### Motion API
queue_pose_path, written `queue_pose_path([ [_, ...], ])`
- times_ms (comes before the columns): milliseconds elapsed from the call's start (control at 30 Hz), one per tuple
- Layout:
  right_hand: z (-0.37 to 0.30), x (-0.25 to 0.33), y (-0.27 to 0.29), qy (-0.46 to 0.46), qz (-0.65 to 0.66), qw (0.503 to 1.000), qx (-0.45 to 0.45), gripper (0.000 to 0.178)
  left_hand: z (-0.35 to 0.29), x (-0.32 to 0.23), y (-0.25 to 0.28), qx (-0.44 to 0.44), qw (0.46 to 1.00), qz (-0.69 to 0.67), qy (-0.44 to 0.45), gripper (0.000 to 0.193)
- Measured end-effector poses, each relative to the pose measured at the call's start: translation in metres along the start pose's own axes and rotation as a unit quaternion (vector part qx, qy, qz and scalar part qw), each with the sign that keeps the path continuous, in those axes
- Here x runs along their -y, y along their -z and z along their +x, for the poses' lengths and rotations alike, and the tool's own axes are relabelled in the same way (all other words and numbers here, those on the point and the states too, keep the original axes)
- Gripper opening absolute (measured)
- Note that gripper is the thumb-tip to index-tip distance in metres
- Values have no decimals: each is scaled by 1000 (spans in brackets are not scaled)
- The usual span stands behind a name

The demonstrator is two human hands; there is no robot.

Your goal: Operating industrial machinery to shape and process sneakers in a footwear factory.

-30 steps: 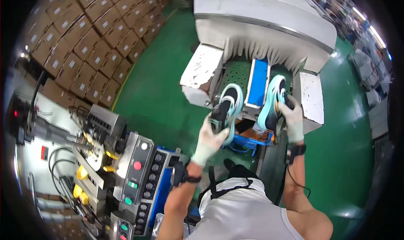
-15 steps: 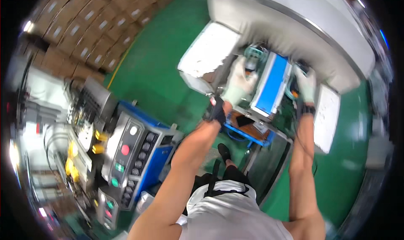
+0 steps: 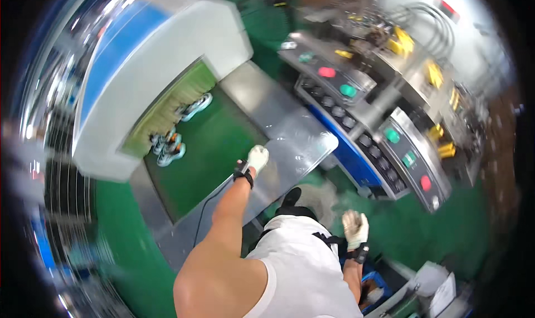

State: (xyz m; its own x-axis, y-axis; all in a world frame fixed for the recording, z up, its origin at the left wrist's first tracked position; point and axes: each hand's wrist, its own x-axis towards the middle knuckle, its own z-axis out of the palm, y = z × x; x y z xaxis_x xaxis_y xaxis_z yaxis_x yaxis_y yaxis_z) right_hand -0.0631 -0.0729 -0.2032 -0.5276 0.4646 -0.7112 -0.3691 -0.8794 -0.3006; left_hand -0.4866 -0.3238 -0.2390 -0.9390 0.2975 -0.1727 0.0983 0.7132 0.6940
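Note:
My left hand (image 3: 258, 157), in a pale glove with a black wrist strap, is over the near metal edge of a green conveyor belt (image 3: 209, 151). Its fingers look curled in, and nothing shows in them. Lower right, my right hand (image 3: 355, 229), gloved and strapped too, hangs beside my body with its fingers apart and nothing in it. On the belt, a light-blue shoe (image 3: 196, 107) lies at the curtain (image 3: 167, 109) of a white tunnel machine (image 3: 150, 78). Several blue and orange shoes (image 3: 168, 148) sit farther left, partly under the curtain.
A control console (image 3: 356, 123) with red and green buttons, black knobs and a blue side stands to the right. Behind it is machinery with yellow parts (image 3: 404, 39). A rounded metal tabletop (image 3: 304, 145) projects beside the belt. A blue bin (image 3: 376, 290) is low at right.
My view has swung left, putting the console on the right. Both hands have come away from the shoes beside the blue-topped box. My right hand is now down beside my body.

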Motion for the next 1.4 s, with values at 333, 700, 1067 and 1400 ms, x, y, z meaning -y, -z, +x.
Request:
queue_pose_path([
  [333,44,-77,-194,-129,-347,927,61,55,-14,259,225,-362,884,78,285,88],
  [700,68,-124,-254,-149,-529,836,-13,43,14,311,298,-383,890,198,148,25],
  [1067,31,-193,-340,80,-837,437,319,80,-15,25,155,71,993,36,-87,25],
  [1400,-26,35,-300,153,-614,771,75,42,-18,-375,34,198,756,-67,-621,42],
])
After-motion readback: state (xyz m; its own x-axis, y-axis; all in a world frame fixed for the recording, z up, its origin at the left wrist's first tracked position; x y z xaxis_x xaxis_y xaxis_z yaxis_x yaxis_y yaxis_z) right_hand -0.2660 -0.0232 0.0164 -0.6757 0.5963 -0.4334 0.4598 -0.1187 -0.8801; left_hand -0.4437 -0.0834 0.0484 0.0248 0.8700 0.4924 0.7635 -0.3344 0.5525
